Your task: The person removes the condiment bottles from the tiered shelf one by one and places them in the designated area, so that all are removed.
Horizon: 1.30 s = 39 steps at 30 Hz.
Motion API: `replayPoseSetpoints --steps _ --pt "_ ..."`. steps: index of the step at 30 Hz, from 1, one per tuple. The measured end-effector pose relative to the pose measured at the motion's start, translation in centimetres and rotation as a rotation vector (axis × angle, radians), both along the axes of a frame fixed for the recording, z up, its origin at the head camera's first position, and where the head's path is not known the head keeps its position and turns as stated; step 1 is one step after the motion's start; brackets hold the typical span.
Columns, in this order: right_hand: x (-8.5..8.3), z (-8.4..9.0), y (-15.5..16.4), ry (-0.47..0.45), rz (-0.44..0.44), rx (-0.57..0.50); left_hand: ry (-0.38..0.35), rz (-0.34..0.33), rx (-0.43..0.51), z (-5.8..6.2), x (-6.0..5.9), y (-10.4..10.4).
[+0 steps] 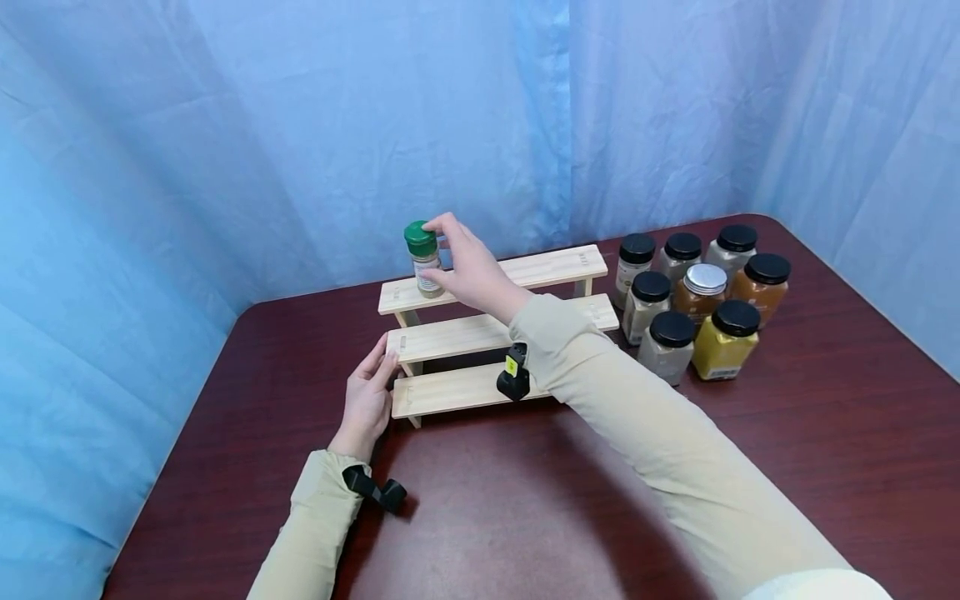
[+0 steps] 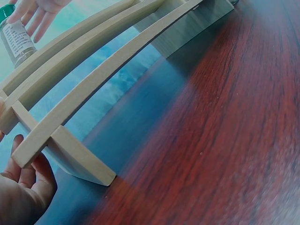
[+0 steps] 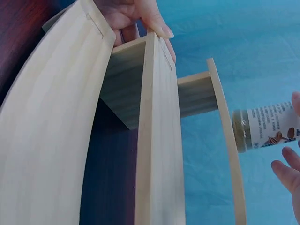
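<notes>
A three-tier wooden rack point(image 1: 450, 392) stands on the table, and my left hand point(image 1: 366, 400) grips its left end at the middle step. In the right wrist view the left thumb point(image 3: 161, 29) lies over that step's end. On the left part of the top step is a spice jar point(image 1: 427, 271) with a green cap, upright, its base right at the board. My right hand point(image 1: 476, 267) holds this jar from the right, fingertips at the cap and thumb low on its side. The jar's printed label point(image 3: 272, 124) shows in the right wrist view.
Right of the rack stands a group of several spice jars, mostly black-capped, among them a yellow jar point(image 1: 724, 342) and a silver-lidded jar point(image 1: 701, 292). Blue curtains point(image 1: 375, 125) hang behind and beside the dark red table point(image 1: 480, 500). My right forearm crosses in front of the rack.
</notes>
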State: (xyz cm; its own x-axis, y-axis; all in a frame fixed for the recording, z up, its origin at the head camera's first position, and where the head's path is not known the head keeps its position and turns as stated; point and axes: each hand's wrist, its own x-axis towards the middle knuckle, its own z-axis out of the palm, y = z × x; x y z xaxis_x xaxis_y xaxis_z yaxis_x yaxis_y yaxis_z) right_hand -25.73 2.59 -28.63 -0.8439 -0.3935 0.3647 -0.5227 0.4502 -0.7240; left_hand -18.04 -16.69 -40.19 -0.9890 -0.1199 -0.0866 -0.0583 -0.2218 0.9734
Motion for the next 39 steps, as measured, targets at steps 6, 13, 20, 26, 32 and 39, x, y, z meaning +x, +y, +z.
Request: replayPoseSetpoints --steps 6,13,20,26,32,39 --pt "0.2 -0.4 -0.9 0.012 -0.011 -0.063 -0.003 0.005 0.005 -0.1 0.0 0.0" --pt "0.5 -1.0 -1.2 0.074 -0.02 -0.104 0.0 0.006 0.016 -0.1 -0.1 0.0" --pt "0.7 -1.4 -0.9 0.119 -0.019 -0.152 0.006 0.006 0.014 -0.1 -0.1 0.0" --pt "1.4 -1.2 -0.5 0.116 0.009 -0.217 0.008 0.001 0.015 0.0 -0.2 0.0" --pt "2.6 -1.4 0.4 0.169 0.008 -0.237 -0.002 -0.002 0.007 0.0 -0.1 0.0" --pt "4.0 -1.4 1.3 0.102 0.047 -0.362 -0.022 0.006 -0.002 0.1 -0.1 0.0"
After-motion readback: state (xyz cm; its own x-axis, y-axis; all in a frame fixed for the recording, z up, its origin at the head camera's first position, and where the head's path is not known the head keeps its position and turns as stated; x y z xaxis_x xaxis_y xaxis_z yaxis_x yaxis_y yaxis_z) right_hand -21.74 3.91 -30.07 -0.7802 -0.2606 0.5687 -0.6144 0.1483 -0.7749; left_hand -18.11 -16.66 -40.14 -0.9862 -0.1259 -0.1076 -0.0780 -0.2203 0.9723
